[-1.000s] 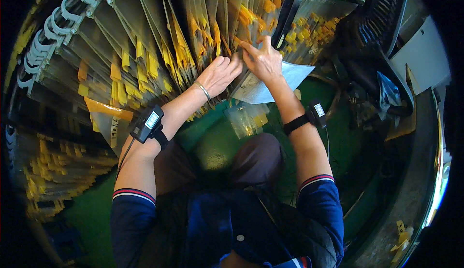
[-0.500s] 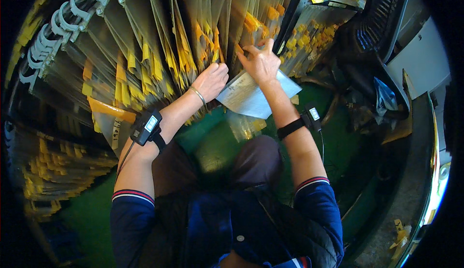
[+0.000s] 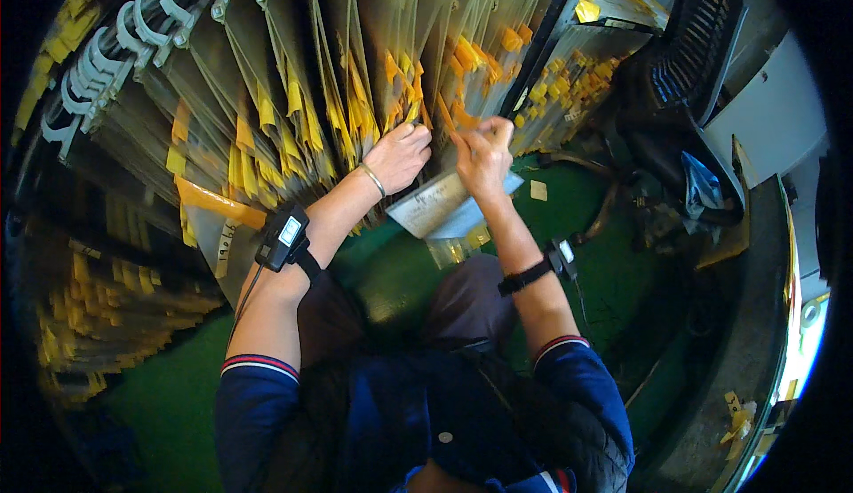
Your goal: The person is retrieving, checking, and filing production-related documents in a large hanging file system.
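Several clear, dull plastic sheets (image 3: 302,58) hang in a row before me, with yellow and orange tabs along their lower parts. My left hand (image 3: 400,157), a bangle at its wrist, is closed at the lower edge of these sheets, beside yellow tabs; what its fingertips hold is hidden. Just right of it, my right hand (image 3: 484,160) has its fingers curled in a pinch at an orange tab (image 3: 466,119). A white paper sheet (image 3: 431,209) with writing lies tilted below, partly behind the right wrist; I cannot tell whether that hand touches it.
Pale hooks (image 3: 147,18) carry the sheets on a rail at upper left. More tabbed sheets hang at lower left (image 3: 124,315) and upper right (image 3: 569,84). A black slatted chair (image 3: 702,44) stands at right above the green floor (image 3: 391,293). A clear bag (image 3: 449,250) lies below the paper.
My right hand has come lower and its fingers have curled in at the orange tab. The white paper has swung and tilted. My left hand stays closed at the sheets; the whole view has shifted slightly.
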Demonstrator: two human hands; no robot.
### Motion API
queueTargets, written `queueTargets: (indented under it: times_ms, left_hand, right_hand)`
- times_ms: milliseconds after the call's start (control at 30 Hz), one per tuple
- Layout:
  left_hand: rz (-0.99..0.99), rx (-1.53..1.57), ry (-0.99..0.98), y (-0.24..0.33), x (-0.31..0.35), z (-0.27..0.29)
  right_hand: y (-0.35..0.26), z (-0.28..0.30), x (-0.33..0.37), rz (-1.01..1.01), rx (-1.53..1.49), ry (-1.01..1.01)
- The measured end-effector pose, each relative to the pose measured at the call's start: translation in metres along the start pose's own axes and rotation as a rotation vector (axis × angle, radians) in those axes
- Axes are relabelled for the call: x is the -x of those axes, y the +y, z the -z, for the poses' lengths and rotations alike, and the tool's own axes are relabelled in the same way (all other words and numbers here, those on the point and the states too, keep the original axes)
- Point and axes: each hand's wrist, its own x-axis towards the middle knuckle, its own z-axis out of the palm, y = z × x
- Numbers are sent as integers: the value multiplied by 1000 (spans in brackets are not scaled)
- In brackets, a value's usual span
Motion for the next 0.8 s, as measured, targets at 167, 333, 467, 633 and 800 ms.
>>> queueTargets:
  times_ms: [167, 333, 467, 633, 800]
  left_hand:
    - [23, 154, 102, 0, 0, 15]
    - [31, 883, -105, 26, 17, 32]
    - [345, 1240, -541, 61, 74, 14]
    - [413, 1201, -387, 71, 106, 27]
    - [270, 773, -600, 66, 106, 34]
  right_hand:
    - [-1, 35, 69, -224, -70, 61]
    - [16, 42, 73, -453, -87, 63]
    - [11, 40, 68, -485, -92, 63]
    - [-5, 27, 74, -442, 57, -203]
    - [18, 30, 67, -476, 135, -244]
